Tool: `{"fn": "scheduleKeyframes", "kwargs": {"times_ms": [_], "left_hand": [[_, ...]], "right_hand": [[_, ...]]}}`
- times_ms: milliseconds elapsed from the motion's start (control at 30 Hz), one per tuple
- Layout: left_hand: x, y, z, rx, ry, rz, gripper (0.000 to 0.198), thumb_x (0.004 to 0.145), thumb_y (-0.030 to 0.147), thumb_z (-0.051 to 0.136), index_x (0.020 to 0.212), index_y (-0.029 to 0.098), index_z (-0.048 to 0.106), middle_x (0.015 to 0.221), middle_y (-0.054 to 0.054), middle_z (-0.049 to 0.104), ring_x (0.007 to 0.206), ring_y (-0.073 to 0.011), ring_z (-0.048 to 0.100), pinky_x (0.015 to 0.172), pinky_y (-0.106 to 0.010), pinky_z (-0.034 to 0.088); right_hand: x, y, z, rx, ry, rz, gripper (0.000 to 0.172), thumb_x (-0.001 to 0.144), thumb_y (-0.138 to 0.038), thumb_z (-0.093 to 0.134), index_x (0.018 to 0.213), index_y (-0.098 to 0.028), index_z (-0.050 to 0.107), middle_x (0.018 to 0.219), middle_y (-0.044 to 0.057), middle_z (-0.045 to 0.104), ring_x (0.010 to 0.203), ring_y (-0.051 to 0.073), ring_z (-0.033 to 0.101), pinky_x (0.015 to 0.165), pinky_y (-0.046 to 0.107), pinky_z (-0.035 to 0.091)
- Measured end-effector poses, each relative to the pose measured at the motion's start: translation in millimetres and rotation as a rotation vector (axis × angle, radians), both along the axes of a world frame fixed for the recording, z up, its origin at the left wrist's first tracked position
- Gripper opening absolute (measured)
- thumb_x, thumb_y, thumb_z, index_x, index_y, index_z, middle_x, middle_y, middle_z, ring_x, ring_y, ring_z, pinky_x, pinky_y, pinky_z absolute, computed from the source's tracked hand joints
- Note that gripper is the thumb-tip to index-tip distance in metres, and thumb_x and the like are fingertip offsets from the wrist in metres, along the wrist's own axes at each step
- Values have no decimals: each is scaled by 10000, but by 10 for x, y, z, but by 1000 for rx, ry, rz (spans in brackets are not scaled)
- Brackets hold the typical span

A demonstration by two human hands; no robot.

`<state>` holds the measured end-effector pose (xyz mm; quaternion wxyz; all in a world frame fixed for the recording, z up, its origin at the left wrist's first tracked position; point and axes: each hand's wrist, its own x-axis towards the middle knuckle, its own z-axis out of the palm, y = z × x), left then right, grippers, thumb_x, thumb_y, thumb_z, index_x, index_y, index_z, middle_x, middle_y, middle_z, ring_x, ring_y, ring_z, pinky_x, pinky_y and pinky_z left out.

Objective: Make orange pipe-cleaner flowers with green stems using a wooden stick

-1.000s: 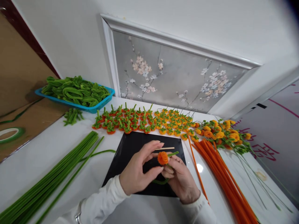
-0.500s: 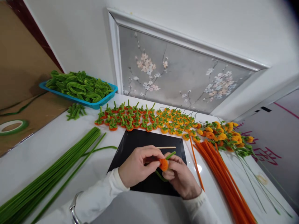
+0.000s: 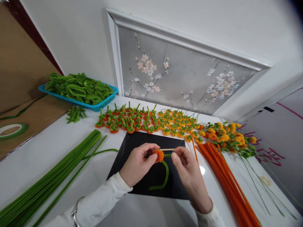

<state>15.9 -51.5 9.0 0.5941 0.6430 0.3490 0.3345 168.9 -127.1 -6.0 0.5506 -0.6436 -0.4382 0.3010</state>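
Observation:
My left hand (image 3: pixel 139 164) is closed, pinching a small orange chenille pumpkin (image 3: pixel 159 155) between thumb and fingertips. A short green chenille stem (image 3: pixel 167 155) runs from the pumpkin toward my right hand (image 3: pixel 187 171), whose thumb and forefinger are pinched at its end. From beneath the pumpkin a longer green chenille strip (image 3: pixel 167 175) curves down and to the left over the black mat (image 3: pixel 144 186). A thin wooden stick (image 3: pixel 167 149) shows just behind the stem, between both hands. My left fingers partly cover the pumpkin.
Green chenille stems (image 3: pixel 59 170) lie left, orange stems (image 3: pixel 224 176) right. Rows of orange pumpkins (image 3: pixel 131 127) and yellow ones (image 3: pixel 174 132) stand behind the mat. A blue basket (image 3: pixel 101 105) holds green loops. Yellow-orange flowers (image 3: pixel 224 138) and green tape (image 3: pixel 23 129) lie further out.
My right hand has moved away from the pumpkin to the right, onto the stem's end. The pumpkin has shifted left and up, and the curved green strip now shows more fully.

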Motion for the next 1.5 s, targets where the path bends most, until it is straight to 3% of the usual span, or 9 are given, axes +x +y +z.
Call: {"fn": "scheduleKeyframes", "kwargs": {"times_ms": [133,233,433,567,700,867,1000,1300,1500], "left_hand": [[-1,-30,-15,164,45,17,159,784,168,546,910,160,642,874,-43,589,793,-154,597,707,-250,519],[14,-61,-5,145,39,10,117,779,166,558,860,164,642,836,-31,589,777,-146,582,701,-237,500],[36,-80,-3,-500,-183,-77,137,735,224,663,832,130,637,813,-32,620,762,-133,599,754,-274,512],[9,-31,-9,-651,-271,-101,162,711,223,713,832,142,645,827,-25,626,800,-130,609,817,-290,505],[-24,22,45,-632,-240,-187,196,772,315,660,847,134,665,835,-42,639,800,-132,610,793,-283,512],[-27,31,67,-604,-93,-208,198,684,249,743,803,107,672,739,-32,650,706,-119,614,730,-258,509],[-31,35,16,-689,-173,-230,189,679,231,747,803,117,660,757,-31,652,707,-116,625,742,-267,515],[1,45,-26,-615,-206,-53,191,672,233,747,784,127,632,783,-25,642,748,-131,613,763,-303,515],[25,-9,-6,-509,-163,-34,181,685,246,725,779,136,617,746,-6,613,710,-113,593,719,-266,512]], "right_hand": [[-66,-53,88,103,-376,-54,190,807,-351,601,923,-201,612,930,83,592,842,202,544,742,320,451],[-103,-63,111,46,-399,0,160,827,-329,574,901,-197,623,884,72,621,785,190,568,704,301,452],[-96,-18,60,-27,-61,187,180,845,-331,549,867,-169,624,800,48,645,704,161,577,642,252,458],[-86,-4,49,-6,23,173,180,831,-335,570,856,-162,614,790,48,637,713,163,573,655,255,464],[-79,-26,55,-14,-47,170,153,844,-303,556,894,-174,620,818,52,651,723,168,585,665,262,464],[-116,-50,65,-21,-144,184,146,862,-280,527,895,-189,637,846,52,661,727,168,597,653,259,462],[-129,-39,72,-10,-81,178,161,862,-311,534,908,-186,624,837,48,656,725,160,596,652,250,469],[-29,-33,-12,-53,61,141,250,824,-383,588,970,-180,594,734,30,602,605,138,557,527,236,471],[-160,-17,-67,-51,41,167,199,809,-325,610,955,-189,599,815,51,644,688,164,609,591,258,506]]}}
